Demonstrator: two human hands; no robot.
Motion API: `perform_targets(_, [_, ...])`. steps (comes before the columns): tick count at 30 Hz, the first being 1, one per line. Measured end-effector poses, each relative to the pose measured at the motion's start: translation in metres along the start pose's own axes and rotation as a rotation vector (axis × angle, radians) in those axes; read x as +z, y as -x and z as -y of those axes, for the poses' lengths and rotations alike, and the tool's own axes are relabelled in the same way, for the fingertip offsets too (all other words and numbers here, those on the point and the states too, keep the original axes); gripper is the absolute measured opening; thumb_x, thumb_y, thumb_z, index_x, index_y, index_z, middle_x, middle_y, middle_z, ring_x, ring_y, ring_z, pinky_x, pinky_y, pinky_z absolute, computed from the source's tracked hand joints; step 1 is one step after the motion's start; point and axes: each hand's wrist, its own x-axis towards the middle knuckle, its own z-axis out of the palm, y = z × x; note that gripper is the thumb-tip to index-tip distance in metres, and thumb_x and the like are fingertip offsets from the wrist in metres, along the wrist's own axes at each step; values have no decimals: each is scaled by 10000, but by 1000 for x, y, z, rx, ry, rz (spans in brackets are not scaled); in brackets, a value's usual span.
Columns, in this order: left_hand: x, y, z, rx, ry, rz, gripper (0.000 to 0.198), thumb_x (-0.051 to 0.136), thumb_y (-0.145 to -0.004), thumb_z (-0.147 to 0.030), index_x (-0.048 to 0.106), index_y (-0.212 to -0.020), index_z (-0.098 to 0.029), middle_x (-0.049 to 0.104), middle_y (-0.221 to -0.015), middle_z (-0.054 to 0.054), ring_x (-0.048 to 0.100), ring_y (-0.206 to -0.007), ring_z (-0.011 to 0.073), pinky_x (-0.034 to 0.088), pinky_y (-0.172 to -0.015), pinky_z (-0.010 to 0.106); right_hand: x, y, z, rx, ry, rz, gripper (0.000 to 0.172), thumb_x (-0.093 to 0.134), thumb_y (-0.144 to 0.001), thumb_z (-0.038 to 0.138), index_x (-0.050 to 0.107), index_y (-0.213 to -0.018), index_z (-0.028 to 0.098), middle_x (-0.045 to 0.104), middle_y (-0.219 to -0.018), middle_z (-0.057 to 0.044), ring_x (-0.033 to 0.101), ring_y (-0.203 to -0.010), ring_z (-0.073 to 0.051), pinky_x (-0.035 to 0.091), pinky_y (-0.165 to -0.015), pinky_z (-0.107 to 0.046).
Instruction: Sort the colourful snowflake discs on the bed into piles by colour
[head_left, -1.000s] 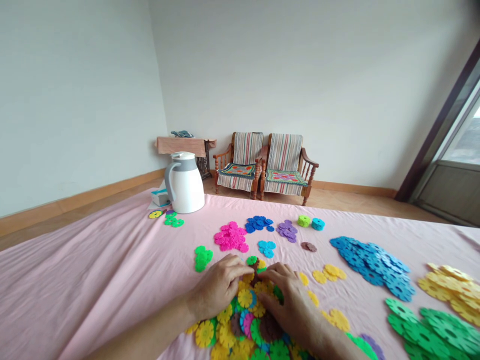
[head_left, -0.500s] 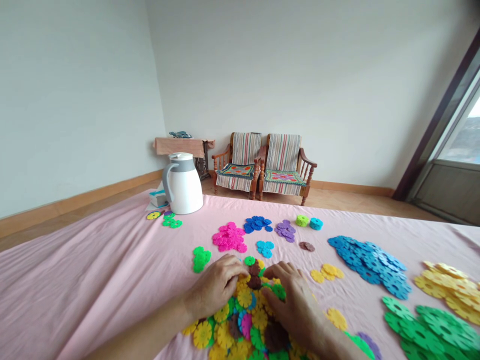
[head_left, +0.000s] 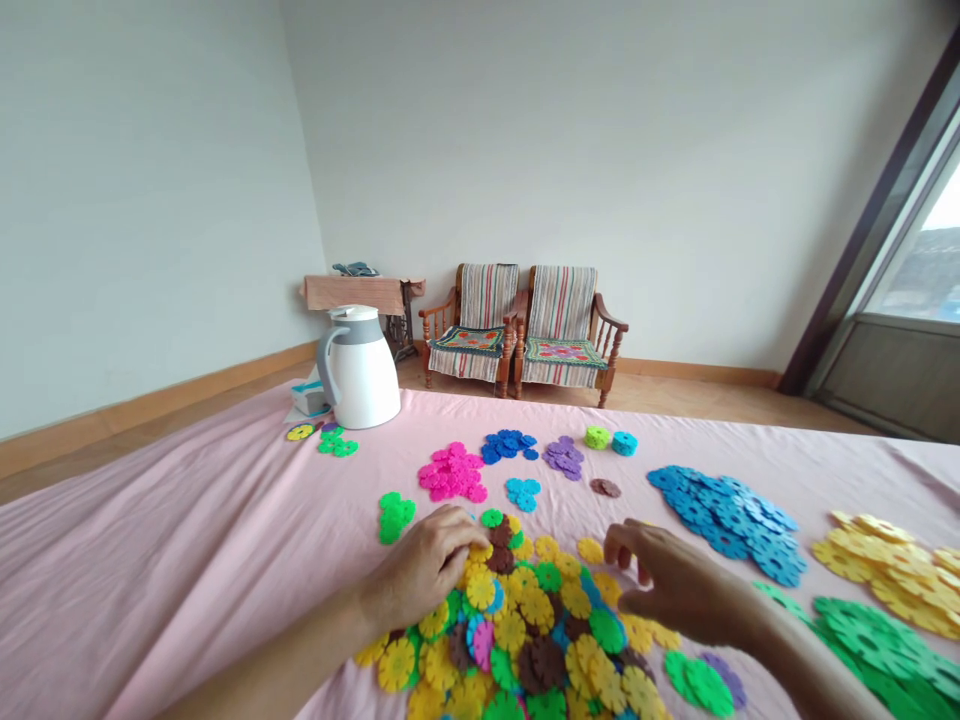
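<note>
A mixed heap of plastic snowflake discs (head_left: pixel 525 630) in yellow, green, brown, pink and blue lies on the pink cloth (head_left: pixel 210 540) just in front of me. My left hand (head_left: pixel 427 565) rests palm down on the heap's left edge, fingertips on yellow discs beside a brown disc (head_left: pixel 501 535). My right hand (head_left: pixel 675 580) hovers above the heap's right side, fingers curled, over small yellow discs; I cannot see whether it holds one.
Sorted piles lie beyond: green (head_left: pixel 394 515), pink (head_left: pixel 454 475), dark blue (head_left: pixel 510 445), purple (head_left: pixel 564 458), a large blue pile (head_left: pixel 727 510), yellow (head_left: pixel 892 565) and green (head_left: pixel 885 650) at right. A white jug (head_left: pixel 358 368) stands far left. Two armchairs (head_left: pixel 525 330) stand by the wall.
My right hand has lifted off the middle of the heap and swung right, uncovering the discs beneath. My left hand has stayed on the heap's left edge. The view has shifted slightly.
</note>
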Motion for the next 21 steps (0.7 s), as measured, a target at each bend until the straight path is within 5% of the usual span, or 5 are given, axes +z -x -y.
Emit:
perform_targets(11, [-1, -2, -1, 5, 29, -2, 309, 419, -811, -14, 640, -929, -195, 619, -920, 38, 546, -918, 160, 443, -827, 291, 4, -5, 6, -19, -46, -31, 133, 475, -651, 128, 503, -756, 204, 589, -764, -8, 511, -710, -144, 364, -618, -247])
perform_targets(16, [-2, -2, -1, -1, 17, 3, 307, 424, -807, -10, 640, -922, -195, 615, -906, 34, 546, -908, 159, 443, -821, 290, -7, -11, -20, 66, -46, -156, 75, 454, -715, 152, 494, -678, 203, 570, -648, 4, 498, -603, -127, 338, -546, -240])
perform_targets(21, [-2, -2, -1, -5, 29, 5, 311, 422, -807, -2, 638, -921, -195, 613, -915, 34, 544, -910, 155, 440, -822, 282, 2, -18, -22, 82, -36, -308, 118, 495, -727, 174, 587, -797, 200, 622, -831, -43, 566, -753, -171, 411, -690, -294])
